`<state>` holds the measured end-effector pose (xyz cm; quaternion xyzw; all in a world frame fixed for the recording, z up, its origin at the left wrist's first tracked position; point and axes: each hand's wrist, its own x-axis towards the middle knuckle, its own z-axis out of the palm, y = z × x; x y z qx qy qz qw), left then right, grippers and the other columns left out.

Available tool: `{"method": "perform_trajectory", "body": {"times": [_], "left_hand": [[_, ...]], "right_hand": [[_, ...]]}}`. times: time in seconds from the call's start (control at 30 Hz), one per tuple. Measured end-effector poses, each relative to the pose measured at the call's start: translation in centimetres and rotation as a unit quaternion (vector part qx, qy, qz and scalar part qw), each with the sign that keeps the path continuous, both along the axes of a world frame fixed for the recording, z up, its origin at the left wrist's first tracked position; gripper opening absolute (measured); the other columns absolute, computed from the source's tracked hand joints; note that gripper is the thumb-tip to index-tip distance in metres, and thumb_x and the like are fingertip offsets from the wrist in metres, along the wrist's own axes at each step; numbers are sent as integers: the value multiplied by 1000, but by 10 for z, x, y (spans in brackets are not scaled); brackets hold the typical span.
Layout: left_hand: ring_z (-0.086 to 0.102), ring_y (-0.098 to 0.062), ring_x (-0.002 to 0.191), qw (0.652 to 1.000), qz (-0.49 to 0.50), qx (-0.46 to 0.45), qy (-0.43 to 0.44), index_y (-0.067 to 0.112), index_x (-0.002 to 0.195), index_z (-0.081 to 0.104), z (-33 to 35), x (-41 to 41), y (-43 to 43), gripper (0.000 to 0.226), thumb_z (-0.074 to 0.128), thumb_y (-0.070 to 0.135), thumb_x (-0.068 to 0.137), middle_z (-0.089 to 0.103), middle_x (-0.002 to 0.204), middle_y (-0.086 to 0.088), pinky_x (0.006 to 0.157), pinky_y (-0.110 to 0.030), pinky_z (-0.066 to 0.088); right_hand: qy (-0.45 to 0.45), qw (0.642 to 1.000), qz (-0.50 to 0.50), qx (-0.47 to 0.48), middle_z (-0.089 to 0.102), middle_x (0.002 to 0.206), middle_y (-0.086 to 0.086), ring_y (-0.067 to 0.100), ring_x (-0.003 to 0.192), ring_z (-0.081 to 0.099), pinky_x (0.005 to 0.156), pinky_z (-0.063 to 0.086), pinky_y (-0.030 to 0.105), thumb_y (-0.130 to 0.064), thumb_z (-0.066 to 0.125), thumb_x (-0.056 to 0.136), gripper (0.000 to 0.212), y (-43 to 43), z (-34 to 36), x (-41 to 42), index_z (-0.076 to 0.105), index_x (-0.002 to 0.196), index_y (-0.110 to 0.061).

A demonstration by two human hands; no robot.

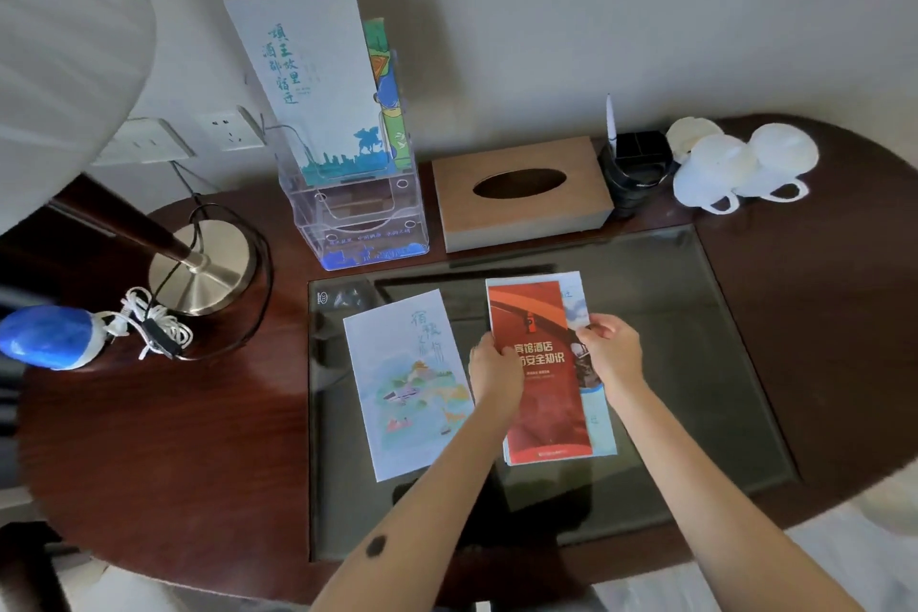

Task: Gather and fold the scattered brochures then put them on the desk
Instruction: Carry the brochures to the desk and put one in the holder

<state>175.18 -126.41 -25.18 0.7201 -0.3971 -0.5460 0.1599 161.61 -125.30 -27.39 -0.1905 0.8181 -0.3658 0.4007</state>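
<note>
Red brochure (544,393) sits on top of a blue brochure (603,432), both over the glass pane (695,363) in the middle of the desk (174,437). Their long axes run near-to-far from the person, far ends tipped slightly left. The hands work from opposite long edges, approx. at mid-length.

L hand (497,370) has its fingers curled round the red brochure's L edge. R hand (613,348) pinches the R edge, where the blue one sticks out from under the red. Can't tell if the red sheet is in that pinch too. A shadow under the near end suggests the pair is lifted a bit, not certain.

A pale brochure (407,383) lies flat on the glass just beside the L hand, on its L side. Its long axis is roughly parallel to the held pair, and it isn't touching them.

So for gathering, the L hand is clearly the nearer one: a short sideways reach, no turning needed since the axes already match. The R hand would have to cross over the stack. Rack (357,214) stands well behind, at the wall
</note>
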Motion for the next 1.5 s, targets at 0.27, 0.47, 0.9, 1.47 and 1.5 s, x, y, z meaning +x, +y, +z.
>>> {"method": "perform_trajectory", "body": {"times": [0.27, 0.47, 0.9, 1.47, 1.5], "left_hand": [[55, -31, 111, 995, -67, 62, -44, 2, 133, 40, -11, -20, 3, 41, 37, 13, 94, 44, 136, -17, 75, -34, 47], [34, -32, 134, 978, -170, 62, -101, 3, 146, 14, -4, -15, -4, 64, 40, 28, 94, 28, 149, -16, 106, -48, 37], [5, -23, 147, 955, 168, -157, -185, 2, 149, 2, -9, 112, -5, 64, 38, 15, 99, 5, 159, -12, 120, -35, 11], [35, -34, 130, 974, 190, 54, -114, 10, 149, 12, -10, 127, 30, 58, 35, 20, 96, 33, 145, -19, 101, -46, 35], [38, -35, 128, 971, 200, 64, -111, 8, 147, 17, -10, 131, 27, 57, 36, 20, 95, 35, 143, -19, 100, -45, 36]], "right_hand": [[41, 999, 9, 22, 63, 81, 4, 0, 56, 54, 41, 35, 0, -6, 56, 88, 14, 5, -18, -8, 67, 97, -4], [102, 989, 33, 100, 65, 104, 16, 36, 102, 61, 83, 52, 41, -9, 51, 89, 25, -3, -12, 2, 62, 111, -7], [284, 892, 343, -69, 26, 152, 16, 29, 141, 25, 112, 27, 40, -21, 40, 97, 55, -20, 16, 137, 21, 147, -9], [9, 974, 192, 119, 49, 138, 12, 35, 121, 50, 96, 44, 53, -22, 47, 92, 69, 2, 24, 186, 10, 148, -8], [-6, 976, 182, 124, 50, 137, 13, 36, 118, 52, 94, 46, 54, -20, 45, 92, 68, 1, 25, 184, 9, 148, -8]]}}
